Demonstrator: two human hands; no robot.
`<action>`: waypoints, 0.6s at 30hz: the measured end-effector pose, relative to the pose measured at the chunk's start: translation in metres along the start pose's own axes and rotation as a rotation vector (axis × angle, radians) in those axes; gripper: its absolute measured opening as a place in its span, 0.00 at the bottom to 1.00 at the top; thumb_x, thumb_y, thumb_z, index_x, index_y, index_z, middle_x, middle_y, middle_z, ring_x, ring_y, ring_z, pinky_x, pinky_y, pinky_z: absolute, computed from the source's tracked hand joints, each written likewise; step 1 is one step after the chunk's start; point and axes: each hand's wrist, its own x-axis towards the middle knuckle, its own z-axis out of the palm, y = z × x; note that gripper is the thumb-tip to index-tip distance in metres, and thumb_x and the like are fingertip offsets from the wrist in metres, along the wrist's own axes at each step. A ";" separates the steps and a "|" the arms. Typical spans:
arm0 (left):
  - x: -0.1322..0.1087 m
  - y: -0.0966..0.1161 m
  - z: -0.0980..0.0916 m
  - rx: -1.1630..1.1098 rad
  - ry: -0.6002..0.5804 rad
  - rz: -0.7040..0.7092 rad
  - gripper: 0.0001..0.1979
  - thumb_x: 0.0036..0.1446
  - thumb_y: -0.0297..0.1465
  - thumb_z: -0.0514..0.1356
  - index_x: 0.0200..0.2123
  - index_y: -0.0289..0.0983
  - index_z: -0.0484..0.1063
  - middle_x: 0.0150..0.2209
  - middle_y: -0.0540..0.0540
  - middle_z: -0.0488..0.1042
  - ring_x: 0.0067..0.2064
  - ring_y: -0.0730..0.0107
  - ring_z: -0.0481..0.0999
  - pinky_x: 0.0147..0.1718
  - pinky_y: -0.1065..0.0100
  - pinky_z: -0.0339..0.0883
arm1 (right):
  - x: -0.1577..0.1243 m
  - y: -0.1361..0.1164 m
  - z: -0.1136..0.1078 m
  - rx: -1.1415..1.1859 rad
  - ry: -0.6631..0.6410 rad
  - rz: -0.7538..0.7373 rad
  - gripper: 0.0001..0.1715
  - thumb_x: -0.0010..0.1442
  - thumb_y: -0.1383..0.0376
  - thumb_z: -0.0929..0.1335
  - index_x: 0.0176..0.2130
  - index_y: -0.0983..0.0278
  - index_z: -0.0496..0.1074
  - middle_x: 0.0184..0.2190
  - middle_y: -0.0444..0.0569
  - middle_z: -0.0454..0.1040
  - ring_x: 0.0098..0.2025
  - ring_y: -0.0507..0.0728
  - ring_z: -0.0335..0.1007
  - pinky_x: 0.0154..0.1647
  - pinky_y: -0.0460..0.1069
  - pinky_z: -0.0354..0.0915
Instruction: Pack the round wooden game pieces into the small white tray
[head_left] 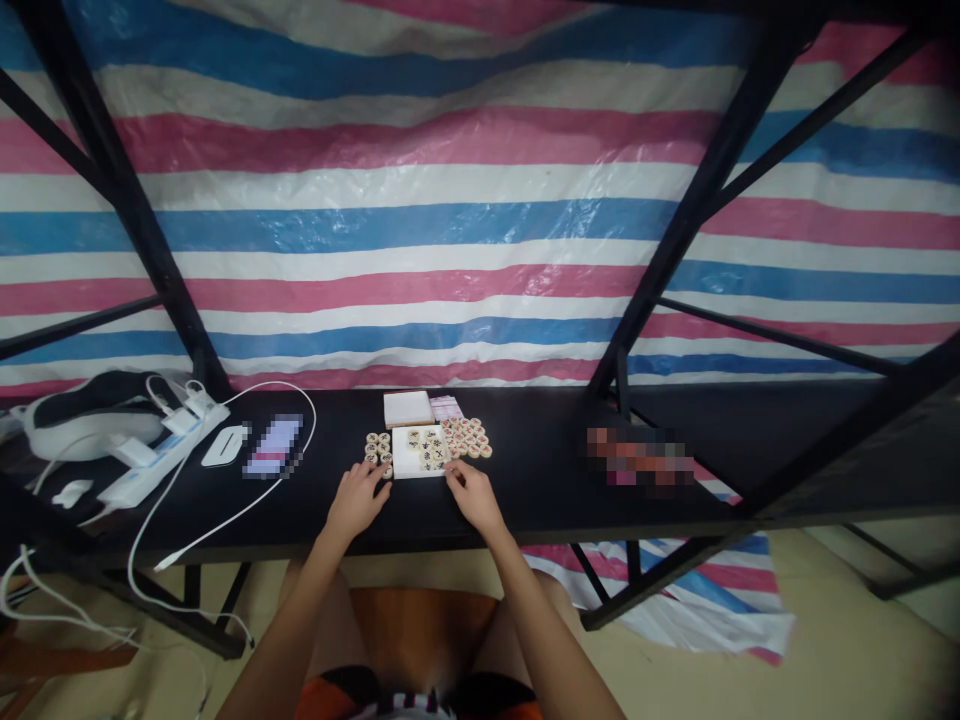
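An open white box (409, 467) lies on the black table with several Chinese chess pieces (427, 440) with dark characters inside it. Left of it sits a small cluster of dark-marked Chinese chess pieces (372, 446). My left hand (358, 500) rests at the near side of that cluster, fingers apart and touching the nearest pieces. At the box's near right corner, my right hand (474, 494) has its thumb and fingers closed on the rim. Red-marked Chinese chess pieces (469, 438) are grouped flat just beyond the right hand, right of the box.
Behind the box lie a white-lined lid (408, 408) and a printed paper (448, 408). To the left are a blurred phone (274, 446), a white device (224, 446), a power strip (161, 455) and loose cables. Black frame posts (675, 225) stand at both sides, before a striped sheet (405, 230).
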 end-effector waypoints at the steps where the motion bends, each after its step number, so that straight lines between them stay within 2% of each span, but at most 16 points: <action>1: 0.000 0.000 0.000 -0.001 -0.001 -0.001 0.20 0.61 0.36 0.51 0.55 0.43 0.66 0.45 0.43 0.70 0.45 0.60 0.67 0.45 0.62 0.59 | 0.000 -0.001 0.000 -0.002 0.001 0.001 0.15 0.58 0.62 0.59 0.37 0.63 0.73 0.26 0.47 0.74 0.30 0.55 0.69 0.36 0.47 0.62; 18: 0.000 -0.001 0.001 -0.010 -0.016 -0.019 0.21 0.61 0.36 0.49 0.57 0.41 0.63 0.47 0.42 0.69 0.47 0.59 0.66 0.46 0.60 0.58 | 0.000 0.000 0.001 -0.003 -0.001 0.011 0.14 0.58 0.62 0.60 0.37 0.63 0.73 0.26 0.46 0.73 0.30 0.55 0.69 0.36 0.47 0.62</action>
